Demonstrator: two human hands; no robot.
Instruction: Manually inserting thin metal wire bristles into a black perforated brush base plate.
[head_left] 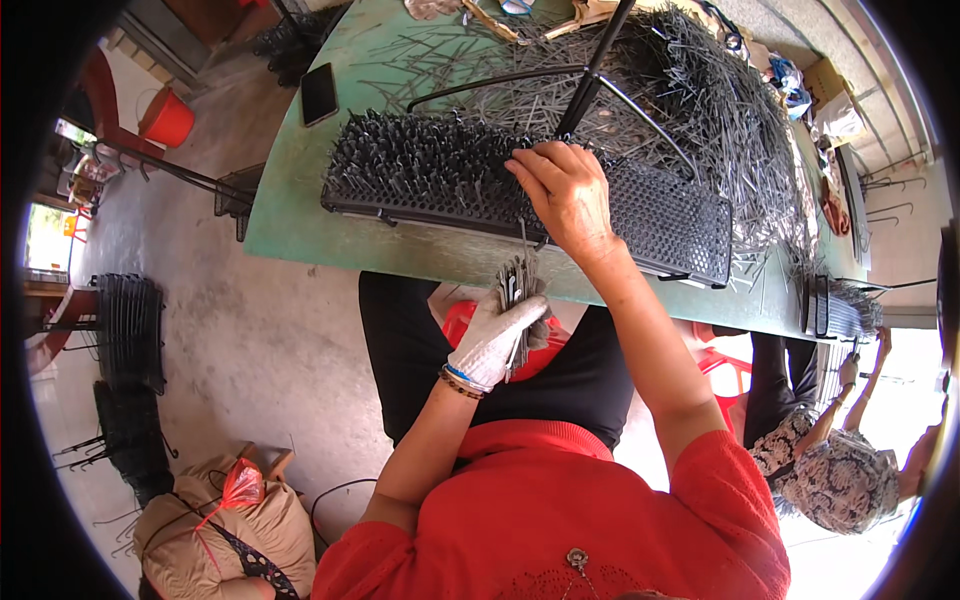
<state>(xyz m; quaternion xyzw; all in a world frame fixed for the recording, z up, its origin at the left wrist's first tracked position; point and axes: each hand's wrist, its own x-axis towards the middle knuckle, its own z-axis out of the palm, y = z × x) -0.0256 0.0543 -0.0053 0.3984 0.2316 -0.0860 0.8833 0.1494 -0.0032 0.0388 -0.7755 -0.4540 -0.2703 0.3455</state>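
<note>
In front of me on the table lies a long black perforated metal rack. Thin dark strips stand upright in its holes over the left half, while bare holes show on the right. My left hand, in a whitish glove, is closed round a bundle of thin dark strips just below the rack's front edge. My bare right hand is over the middle of the rack, at the border of the filled part. Its fingers are bent and pressed together; what they hold, if anything, is hidden.
A large heap of loose strips covers the green table's right side. Black rods rise behind the rack. A phone lies at the left edge. Another person works at a similar rack on the right.
</note>
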